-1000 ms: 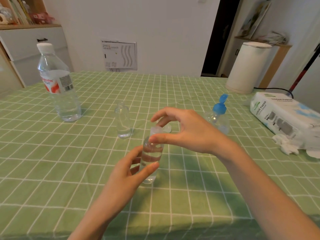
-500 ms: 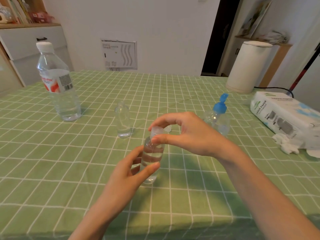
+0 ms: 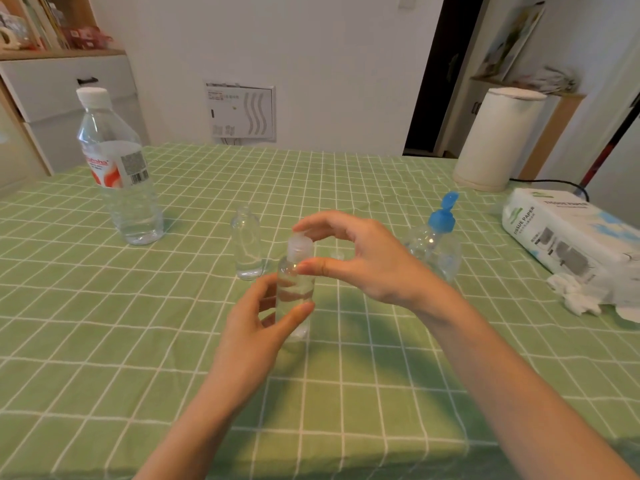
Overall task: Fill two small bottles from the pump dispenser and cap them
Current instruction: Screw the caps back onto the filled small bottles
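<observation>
While the left grip point(image 3: 256, 327) grasped the partly filled small bottle point(image 3: 294, 282) upright at the middle of the green checked bench point(image 3: 138, 341), the right grip point(image 3: 367, 261) pinched its cap point(image 3: 300, 245). Behind stood an uncapped small bottle point(image 3: 246, 247), the blue pump dispenser point(image 3: 438, 244), a water bottle point(image 3: 117, 168) and a tissue pack point(image 3: 568, 230). Beyond were a white wall point(image 3: 311, 46) and drawers point(image 3: 69, 88).

The worktop point(image 3: 519, 393) is spread with a green checked cloth point(image 3: 86, 306). At its far left stands a capped water bottle point(image 3: 119, 174), and near the middle an open small bottle point(image 3: 247, 249), then a loose cap point(image 3: 337, 255) and the blue-topped dispenser point(image 3: 434, 244) further right. Along the right side lie a tissue pack point(image 3: 561, 230) with crumpled tissues point(image 3: 575, 296) just beside it, and a white cylinder point(image 3: 495, 136) stands at the far corner, a black cord point(image 3: 550, 183) behind the pack.
</observation>
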Demonstrator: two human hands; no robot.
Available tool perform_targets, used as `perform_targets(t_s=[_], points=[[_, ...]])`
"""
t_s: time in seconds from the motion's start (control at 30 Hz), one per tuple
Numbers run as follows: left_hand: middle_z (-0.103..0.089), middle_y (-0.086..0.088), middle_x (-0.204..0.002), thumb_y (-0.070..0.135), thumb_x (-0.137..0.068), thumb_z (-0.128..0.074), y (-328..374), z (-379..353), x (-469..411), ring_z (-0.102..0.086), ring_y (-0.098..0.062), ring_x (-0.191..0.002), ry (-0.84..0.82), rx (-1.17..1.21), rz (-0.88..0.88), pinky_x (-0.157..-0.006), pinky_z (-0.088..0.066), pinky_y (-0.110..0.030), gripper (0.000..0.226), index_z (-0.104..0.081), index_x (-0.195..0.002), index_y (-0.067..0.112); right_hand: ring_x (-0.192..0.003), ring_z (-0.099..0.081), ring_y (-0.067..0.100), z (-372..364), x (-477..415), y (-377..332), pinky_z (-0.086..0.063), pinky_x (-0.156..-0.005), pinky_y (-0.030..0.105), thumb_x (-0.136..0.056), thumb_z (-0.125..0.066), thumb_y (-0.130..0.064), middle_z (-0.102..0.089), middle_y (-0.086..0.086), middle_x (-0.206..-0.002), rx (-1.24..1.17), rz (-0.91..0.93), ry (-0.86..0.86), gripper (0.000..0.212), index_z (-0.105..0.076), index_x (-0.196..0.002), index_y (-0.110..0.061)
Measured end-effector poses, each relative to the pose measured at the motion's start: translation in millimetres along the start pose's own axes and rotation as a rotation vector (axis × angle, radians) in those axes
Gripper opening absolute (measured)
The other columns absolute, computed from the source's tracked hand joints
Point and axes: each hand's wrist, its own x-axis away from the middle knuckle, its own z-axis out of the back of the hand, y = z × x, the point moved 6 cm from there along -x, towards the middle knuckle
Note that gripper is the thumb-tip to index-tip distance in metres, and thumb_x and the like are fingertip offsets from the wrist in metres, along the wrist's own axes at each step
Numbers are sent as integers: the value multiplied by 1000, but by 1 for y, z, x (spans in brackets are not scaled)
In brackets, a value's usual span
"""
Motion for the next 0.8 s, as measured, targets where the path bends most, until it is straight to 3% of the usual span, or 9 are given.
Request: perform_targets(t_s=[0.1,0.23,0.43,0.63,0.8], points=[[-70,12,-96,29,-72,-70,-5,3,-19,-63,2,-91,-28,-8,18,-76,-47,-17,28,-63,-99,28,-101,-59,-5,8,-1,25,-38,-91,7,-75,-77,-31,-67,-13,-102,-9,-70,81,44,-57,-114,-32],[-70,15,-93,19,-75,-72,-16,4,-39,-63,6,-87,-49,1,38,-73,-45,-12,25,-61,-95,30,-99,-60,6,6,-1,66,-44,-86,18,-77,-76,-27,-65,-5,-104,59,-241,155,47,-56,-119,-24],[-69,14,-97,21,-73,-74,-27,1,-51,-63,0,-92,-73,-27,58,-84,-47,-24,29,-60,-93,35,-92,-54,8,-4,-3,99,-41,-80,19,-81,-73,-27,-59,-4,-104,135,-342,177,47,-54,-123,-17],[-67,28,-94,39,-65,-71,-27,-1,-52,-60,11,-90,-109,-69,49,-74,-45,-7,33,-57,-95,41,-108,-51,15,-12,-10,116,-36,-84,21,-84,-70,-28,-56,4,-123,241,-386,199,51,-49,-129,-13],[-63,18,-107,41,-63,-69,-28,-3,-50,-58,0,-102,-128,-67,93,-94,-43,-25,40,-54,-101,40,-116,-50,21,-21,-18,132,-35,-84,24,-84,-70,-29,-52,7,-127,288,-493,162,57,-46,-132,-11]])
